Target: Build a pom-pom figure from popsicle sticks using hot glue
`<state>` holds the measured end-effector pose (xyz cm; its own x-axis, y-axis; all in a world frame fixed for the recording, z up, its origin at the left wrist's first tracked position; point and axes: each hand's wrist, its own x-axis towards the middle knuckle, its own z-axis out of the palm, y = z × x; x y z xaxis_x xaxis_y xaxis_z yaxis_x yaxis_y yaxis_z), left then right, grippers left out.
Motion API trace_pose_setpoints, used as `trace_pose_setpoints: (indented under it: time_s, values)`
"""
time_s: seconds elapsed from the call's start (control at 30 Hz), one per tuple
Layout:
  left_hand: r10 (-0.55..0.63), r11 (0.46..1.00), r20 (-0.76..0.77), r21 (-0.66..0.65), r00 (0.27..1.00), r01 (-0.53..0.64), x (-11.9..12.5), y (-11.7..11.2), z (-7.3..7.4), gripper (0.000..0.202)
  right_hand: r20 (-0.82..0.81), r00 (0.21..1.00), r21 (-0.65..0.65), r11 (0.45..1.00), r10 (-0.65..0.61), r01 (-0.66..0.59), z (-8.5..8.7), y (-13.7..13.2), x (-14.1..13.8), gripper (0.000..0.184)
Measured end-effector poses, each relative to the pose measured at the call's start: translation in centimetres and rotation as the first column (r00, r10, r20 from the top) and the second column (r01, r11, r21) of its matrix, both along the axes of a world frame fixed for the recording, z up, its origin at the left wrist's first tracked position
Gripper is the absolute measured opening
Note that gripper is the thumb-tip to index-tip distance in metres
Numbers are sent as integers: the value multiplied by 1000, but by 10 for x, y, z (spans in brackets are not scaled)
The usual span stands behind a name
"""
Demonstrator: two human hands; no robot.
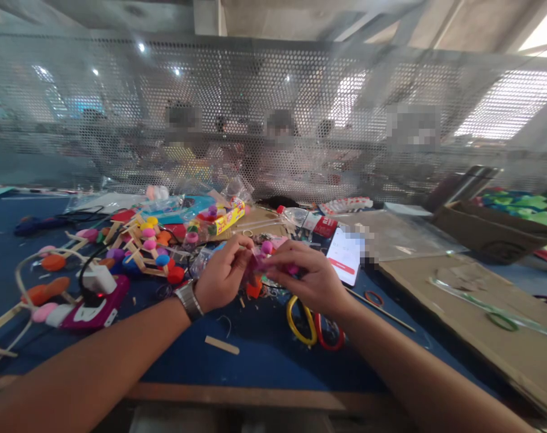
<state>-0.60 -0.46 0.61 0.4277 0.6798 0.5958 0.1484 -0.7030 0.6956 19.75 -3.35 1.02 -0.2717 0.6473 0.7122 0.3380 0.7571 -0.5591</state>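
My left hand [225, 270], with a watch [189, 300] on its wrist, pinches a small purple piece [255, 263] over the middle of the table. From the other side, the fingers of my right hand [310, 273] close on the same piece; its exact kind is too small and blurred to tell. Just behind my fingertips shows a pink ball-like piece [266, 247]. An orange piece [254, 287] lies under my hands among thin scraps. Scissors handles, one yellow [300, 325] and one red [330, 337], lie below my right hand, their blades hidden.
To the left are piled coloured pieces with wooden sticks [138, 255] and a magenta power strip [97, 307]. A phone [346, 255], a bottle [295, 215] and a cardboard box [494, 231] stand or lie rightward. A loose stick [222, 345] lies in front. A perforated screen [255, 84] closes the back.
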Motion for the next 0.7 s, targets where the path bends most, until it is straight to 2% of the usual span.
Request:
trace_pose_setpoints:
  time_s: [0.07,0.17,0.27,0.37,0.47,0.53,0.7]
  values:
    - [1,1000,40,7,999,-1,1,1,-1,20,-54,996,-38,997,-73,71,1,-2,0,19]
    - [-20,998,111,-60,994,27,2,2,-3,23,-95,987,-90,989,-128,120,1,-4,-1,31]
    - [12,997,152,-78,988,0,3,2,-3,24,-75,988,-87,988,-133,126,1,-3,-3,25]
    - [42,999,140,4,989,-43,4,3,-2,23,-92,980,-120,979,-177,166,0,0,-4,17]
    - [38,992,166,109,985,-57,3,5,-1,20,-144,957,-234,948,-251,214,-1,3,-2,21]
    - [30,990,188,131,982,-55,3,8,-2,18,-141,954,-276,936,-265,219,-1,4,0,22]
    - [37,991,134,126,990,-54,1,11,-4,15,-103,973,-122,973,-207,195,2,3,0,28]
